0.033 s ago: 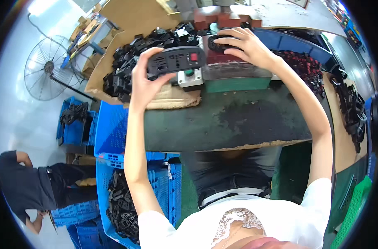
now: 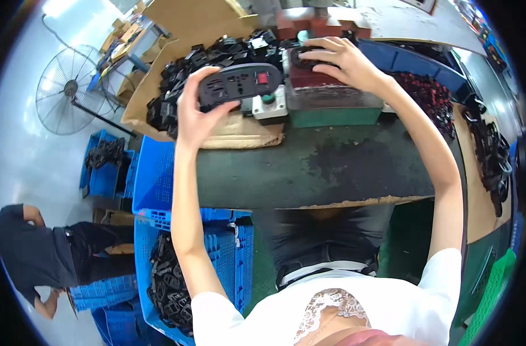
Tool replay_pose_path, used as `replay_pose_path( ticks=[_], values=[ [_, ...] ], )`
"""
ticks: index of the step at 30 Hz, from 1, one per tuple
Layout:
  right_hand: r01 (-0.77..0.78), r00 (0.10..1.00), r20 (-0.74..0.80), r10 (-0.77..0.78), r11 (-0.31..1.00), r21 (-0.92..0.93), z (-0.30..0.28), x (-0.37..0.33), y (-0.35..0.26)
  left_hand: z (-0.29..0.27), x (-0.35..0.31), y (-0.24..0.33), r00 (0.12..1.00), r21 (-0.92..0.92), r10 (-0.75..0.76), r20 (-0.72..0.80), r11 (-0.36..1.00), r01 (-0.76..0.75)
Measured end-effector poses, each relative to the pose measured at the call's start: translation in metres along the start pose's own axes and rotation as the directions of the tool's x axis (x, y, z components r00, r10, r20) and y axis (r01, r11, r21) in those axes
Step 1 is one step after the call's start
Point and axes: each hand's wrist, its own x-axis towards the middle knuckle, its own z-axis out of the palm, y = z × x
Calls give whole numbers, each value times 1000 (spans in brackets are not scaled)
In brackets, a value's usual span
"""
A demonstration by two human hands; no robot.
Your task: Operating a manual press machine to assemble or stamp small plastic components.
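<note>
My left hand (image 2: 200,106) grips a long black power-strip socket panel (image 2: 240,85) by its left end, thumb below and fingers above. The panel has rounded ends, several socket slots and a red rocker switch, and is held up over a grey button box (image 2: 270,102) with a green button. My right hand (image 2: 343,63) reaches over a dark red block (image 2: 315,79) on a green base. Its bent fingers are on a black plastic part (image 2: 300,57) lying on that block; the fingers partly cover the part.
Behind my left hand stands a cardboard box (image 2: 137,109) of black plastic pieces. Red press parts (image 2: 326,24) hang beyond the block. Small red-and-black pieces (image 2: 427,98) are heaped at right. Blue crates (image 2: 153,179) stand lower left, where a person (image 2: 40,251) works near a fan (image 2: 71,89).
My left hand has shifted slightly left with the socket panel, uncovering more of the button box. My right hand stays on the black part. The whole view has moved a little.
</note>
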Motion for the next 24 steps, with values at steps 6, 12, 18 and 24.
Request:
replay_pose_path(
  ticks=[6, 12, 18, 24],
  values=[
    [16, 993, 112, -35, 986, 166, -3, 9, 21, -88, -51, -4, 952, 40, -170, -253, 982, 186],
    [-98, 985, 161, 69, 978, 184, -12, -17, 27, -145, -105, -20, 872, 611, -244, -425, 634, 475],
    [-205, 978, 61, 198, 962, 178, -41, -49, 37, -143, -96, -47, 888, 488, -304, -344, 750, 446],
    [-357, 934, 23, 358, 923, 142, -74, -92, 56, -93, -52, -84, 986, 801, -150, 80, 598, 26]
  ],
)
